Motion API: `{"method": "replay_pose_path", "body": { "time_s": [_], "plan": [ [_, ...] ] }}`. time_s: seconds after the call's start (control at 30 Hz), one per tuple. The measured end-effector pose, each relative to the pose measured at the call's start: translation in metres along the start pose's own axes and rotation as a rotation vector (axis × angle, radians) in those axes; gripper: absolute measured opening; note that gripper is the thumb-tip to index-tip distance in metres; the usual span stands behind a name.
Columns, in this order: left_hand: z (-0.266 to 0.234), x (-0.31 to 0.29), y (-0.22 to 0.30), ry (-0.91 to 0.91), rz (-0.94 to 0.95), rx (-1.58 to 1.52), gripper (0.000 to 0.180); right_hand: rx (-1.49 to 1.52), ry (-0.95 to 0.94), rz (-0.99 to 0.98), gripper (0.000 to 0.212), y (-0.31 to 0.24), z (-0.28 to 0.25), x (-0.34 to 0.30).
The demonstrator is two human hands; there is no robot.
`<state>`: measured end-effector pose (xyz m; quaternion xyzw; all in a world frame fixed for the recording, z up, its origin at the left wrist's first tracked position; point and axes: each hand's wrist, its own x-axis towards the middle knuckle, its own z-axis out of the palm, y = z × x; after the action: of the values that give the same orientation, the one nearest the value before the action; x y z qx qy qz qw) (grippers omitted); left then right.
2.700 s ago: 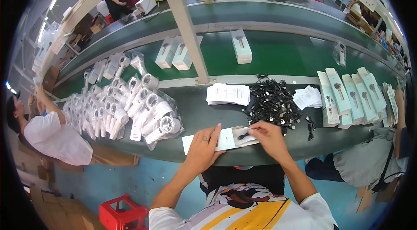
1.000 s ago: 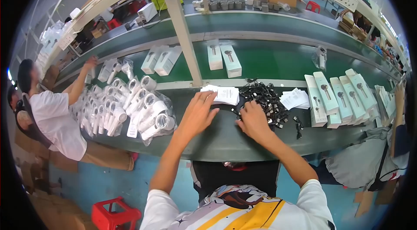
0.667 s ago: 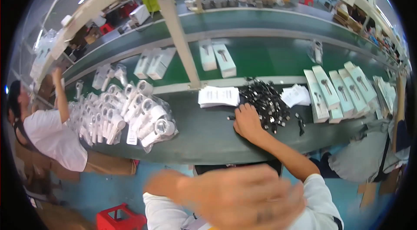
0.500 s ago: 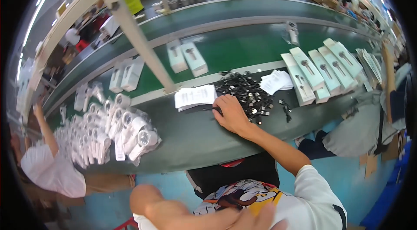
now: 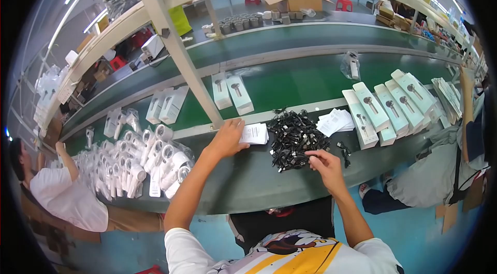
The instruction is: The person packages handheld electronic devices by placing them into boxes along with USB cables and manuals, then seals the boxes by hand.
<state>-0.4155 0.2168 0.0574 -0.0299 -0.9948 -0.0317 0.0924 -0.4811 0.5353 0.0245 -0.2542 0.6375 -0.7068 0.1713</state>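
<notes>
My left hand (image 5: pixel 227 139) grips the left end of a stack of white printed leaflets (image 5: pixel 256 134), its thumb on the near side and its fingers on the far side. To the right of that stack lies a heap of short black charging cables (image 5: pixel 292 137) with metal plugs. At the heap's near right edge my right hand (image 5: pixel 326 166) has thumb and forefinger pinched on a black cable, mostly hidden among the others. A second bunch of leaflets (image 5: pixel 335 121) lies behind and right of the heap, and a few cables (image 5: pixel 344 154) lie apart beside it.
Bagged white handheld devices (image 5: pixel 124 165) crowd the left of the bench. Pale green boxes (image 5: pixel 370 111) lean together at the right, and more boxes (image 5: pixel 233 92) stand on the green belt (image 5: pixel 295 80). A metal post (image 5: pixel 181 61) rises behind my left hand. Co-workers sit on both sides.
My left hand has come from near my body to the leaflet stack. My right hand has moved from the cable heap's left side to its near right edge. The view has tilted upward.
</notes>
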Motion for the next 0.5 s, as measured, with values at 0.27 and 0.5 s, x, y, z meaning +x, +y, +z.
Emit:
{"method": "replay_pose_path", "body": {
  "time_s": [0.27,0.5],
  "plan": [
    [-0.001,0.011,-0.011,-0.128,-0.038,-0.034,0.056,0.078,0.02,0.097,0.02,0.004,-0.014,-0.002],
    [-0.01,0.002,-0.017,-0.02,-0.012,-0.081,0.044,0.107,-0.082,0.113,0.021,0.003,0.0,0.009]
  ]
}}
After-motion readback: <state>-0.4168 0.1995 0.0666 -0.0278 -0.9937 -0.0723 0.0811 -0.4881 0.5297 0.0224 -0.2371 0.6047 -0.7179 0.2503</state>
